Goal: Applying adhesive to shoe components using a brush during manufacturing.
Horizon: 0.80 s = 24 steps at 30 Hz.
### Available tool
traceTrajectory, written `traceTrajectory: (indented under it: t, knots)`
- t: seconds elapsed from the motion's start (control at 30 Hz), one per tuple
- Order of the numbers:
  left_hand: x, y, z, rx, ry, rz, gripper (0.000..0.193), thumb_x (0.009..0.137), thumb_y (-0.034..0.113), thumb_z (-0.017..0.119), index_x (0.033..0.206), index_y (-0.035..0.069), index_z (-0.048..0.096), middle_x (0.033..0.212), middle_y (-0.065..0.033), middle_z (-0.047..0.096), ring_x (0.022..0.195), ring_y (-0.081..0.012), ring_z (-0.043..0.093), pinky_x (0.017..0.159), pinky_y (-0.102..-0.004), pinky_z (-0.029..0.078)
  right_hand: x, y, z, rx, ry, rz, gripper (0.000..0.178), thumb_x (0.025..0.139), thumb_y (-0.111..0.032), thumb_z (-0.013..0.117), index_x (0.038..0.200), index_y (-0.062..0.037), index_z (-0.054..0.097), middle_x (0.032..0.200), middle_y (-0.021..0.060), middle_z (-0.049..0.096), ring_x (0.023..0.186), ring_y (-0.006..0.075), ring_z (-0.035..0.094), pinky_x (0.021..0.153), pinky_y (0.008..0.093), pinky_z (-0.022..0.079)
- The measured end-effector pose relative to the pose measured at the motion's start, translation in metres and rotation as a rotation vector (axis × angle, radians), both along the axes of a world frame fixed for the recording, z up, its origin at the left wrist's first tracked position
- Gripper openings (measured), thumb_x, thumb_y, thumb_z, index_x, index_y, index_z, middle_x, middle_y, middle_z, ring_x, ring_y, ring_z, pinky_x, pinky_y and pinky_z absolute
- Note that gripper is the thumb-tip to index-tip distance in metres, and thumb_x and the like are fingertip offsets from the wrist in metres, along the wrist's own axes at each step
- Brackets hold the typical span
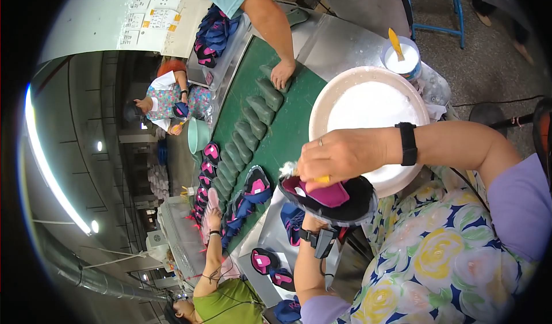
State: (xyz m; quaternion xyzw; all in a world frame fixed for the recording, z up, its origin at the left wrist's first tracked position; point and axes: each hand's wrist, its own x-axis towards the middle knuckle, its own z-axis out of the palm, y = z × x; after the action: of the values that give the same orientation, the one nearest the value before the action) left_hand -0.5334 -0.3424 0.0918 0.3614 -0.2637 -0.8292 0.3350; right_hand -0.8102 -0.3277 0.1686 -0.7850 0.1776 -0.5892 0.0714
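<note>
My right hand, wearing a ring and a black wristband, is closed round a brush with a yellow handle. The brush's white-coated bristles are at the edge of a shoe upper, black with a pink inside. My left hand supports this shoe upper from below; its fingers are mostly hidden behind it. A black device is strapped to the left wrist. Just beyond the right hand stands a wide pale basin of white liquid.
A white tub with another yellow brush stands beside the basin. Green shoe lasts and blue-pink shoe uppers line a green belt. One co-worker's hand touches a last; another's reaches over the belt. More uppers lie below.
</note>
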Motion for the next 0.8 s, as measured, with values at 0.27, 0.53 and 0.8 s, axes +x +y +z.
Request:
traceTrajectory:
  t: [0.27, 0.53, 0.8]
  knots:
    - [-0.01, 0.007, 0.005, 0.079, 0.052, 0.048, 0.037, 0.102, 0.028, 0.053, 0.13, 0.004, 0.056, 0.127, -0.0159, 0.064, 0.115, -0.0313, 0.064, 0.102, -0.046, 0.053, -0.018, 0.004, -0.007, 0.474, 0.064, -0.103, 0.025, 0.091, -0.026, 0.071, 0.092, -0.0033, 0.059, 0.083, 0.0126, 0.066, 0.073, 0.0315, 0.067, 0.066, 0.0388, 0.053]
    - [0.03, 0.007, -0.015, -0.127, -0.178, 0.118, 0.035, 0.105, 0.029, 0.047, 0.131, 0.008, 0.055, 0.13, -0.0111, 0.062, 0.115, -0.0273, 0.061, 0.102, -0.0437, 0.051, -0.044, 0.021, 0.007, 0.82, 0.052, -0.015, 0.022, 0.093, -0.023, 0.066, 0.092, -0.0018, 0.059, 0.079, 0.0137, 0.066, 0.073, 0.0309, 0.067, 0.068, 0.0382, 0.051]
    - [0.015, 0.018, 0.0, -0.3, -0.151, 0.139, 0.055, 0.101, 0.039, 0.051, 0.144, 0.006, 0.045, 0.142, -0.0136, 0.054, 0.124, -0.0306, 0.057, 0.106, -0.0468, 0.049, -0.021, 0.02, -0.009, 0.333, 0.073, -0.089, 0.022, 0.093, -0.023, 0.068, 0.091, -0.0051, 0.056, 0.086, 0.0125, 0.063, 0.076, 0.0313, 0.066, 0.066, 0.0386, 0.052]
